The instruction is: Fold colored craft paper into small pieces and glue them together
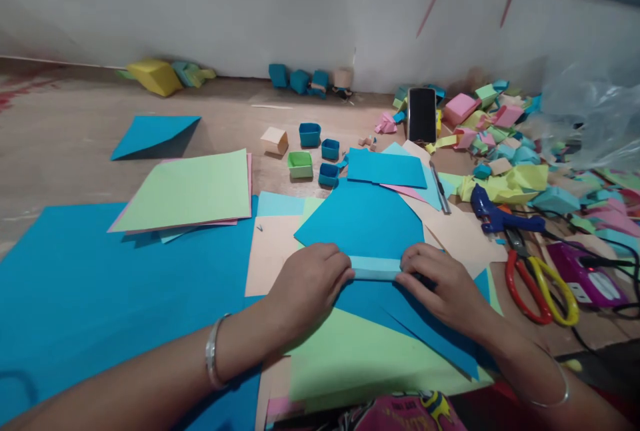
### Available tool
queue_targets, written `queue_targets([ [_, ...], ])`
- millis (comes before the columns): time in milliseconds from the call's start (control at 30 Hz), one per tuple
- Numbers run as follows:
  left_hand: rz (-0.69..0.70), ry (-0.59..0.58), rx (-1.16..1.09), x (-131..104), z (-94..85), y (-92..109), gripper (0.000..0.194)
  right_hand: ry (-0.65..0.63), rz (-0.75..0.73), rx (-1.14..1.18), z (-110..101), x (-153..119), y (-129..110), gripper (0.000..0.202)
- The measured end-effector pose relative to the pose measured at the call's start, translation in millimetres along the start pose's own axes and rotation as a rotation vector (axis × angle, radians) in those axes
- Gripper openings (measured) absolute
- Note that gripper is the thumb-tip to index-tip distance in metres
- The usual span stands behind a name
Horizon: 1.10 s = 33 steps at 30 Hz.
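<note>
A light blue folded paper strip (pixel 376 268) stretches between my two hands, over sheets of blue paper. My left hand (pixel 313 284) has its fingers closed on the strip's left end. At the other end, my right hand (pixel 445 284) pinches the strip between thumb and curled fingers. A dark object, partly hidden, shows under the right fingers. Just beyond the strip lies a blue sheet (pixel 365 217) with angled corners. Beneath my wrists are a green sheet (pixel 380 357) and more blue paper.
Small paper boxes (pixel 301 164) stand ahead. Stacked green sheets (pixel 195 191) lie left on large blue paper (pixel 125 297). At right are scissors (pixel 543 284), a blue glue gun (pixel 500 214), a purple power socket (pixel 590 277) with cables, a pen (pixel 440 187), a phone (pixel 422 115) and paper pieces.
</note>
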State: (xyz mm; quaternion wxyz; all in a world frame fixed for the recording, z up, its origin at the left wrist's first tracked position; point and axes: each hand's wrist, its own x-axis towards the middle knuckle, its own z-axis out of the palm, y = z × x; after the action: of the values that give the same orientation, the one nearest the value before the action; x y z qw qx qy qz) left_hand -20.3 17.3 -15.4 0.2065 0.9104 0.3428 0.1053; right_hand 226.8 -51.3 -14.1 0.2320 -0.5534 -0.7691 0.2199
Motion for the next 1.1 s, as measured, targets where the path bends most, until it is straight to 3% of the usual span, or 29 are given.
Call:
queue_targets([
  [267, -0.073, -0.045, -0.087, 0.9, -3.9, 4.3, 0.022, -0.038, 0.048, -0.010, 1.7, 0.5, -4.6, 0.020],
  [567, -0.108, -0.117, -0.012, 1.1, -4.5, 10.6, 0.025, -0.021, 0.083, -0.043, 4.2, -2.1, -2.8, 0.017],
  [1100, -0.060, -0.045, 0.075, -0.1, -3.9, 9.1, 0.027, 0.010, 0.046, -0.061, 2.3, -3.0, -6.5, 0.016],
])
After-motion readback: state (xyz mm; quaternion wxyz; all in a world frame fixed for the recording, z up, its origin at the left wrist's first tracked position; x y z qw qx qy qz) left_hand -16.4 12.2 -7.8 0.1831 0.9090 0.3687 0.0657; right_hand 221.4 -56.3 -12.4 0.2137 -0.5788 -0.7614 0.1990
